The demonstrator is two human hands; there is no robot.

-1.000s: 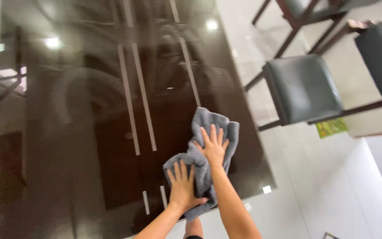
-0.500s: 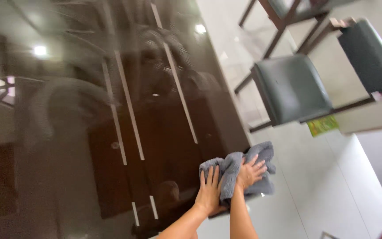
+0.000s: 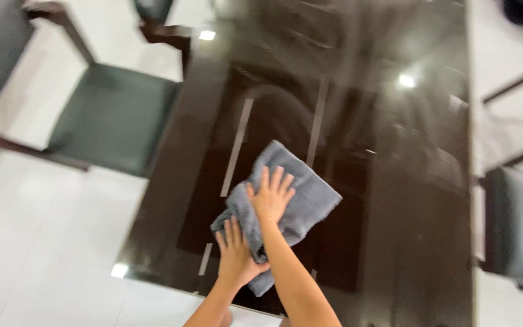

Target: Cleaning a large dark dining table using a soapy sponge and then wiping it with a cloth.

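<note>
Both hands flat, fingers spread on the grey cloth, left hand behind right hand, glossy dark desk beyond the fingertips looks mostly unwiped yet.

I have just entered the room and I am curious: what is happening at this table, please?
A person presses both bare hands flat on a grey cloth that lies crumpled on a dark glossy glass table. The right hand is further out with its fingers spread; the left hand is nearer the table's close edge. The cloth sits near the table's near-left corner. Dark-seated chairs stand on the white floor, one at the left and one at the right.
</note>
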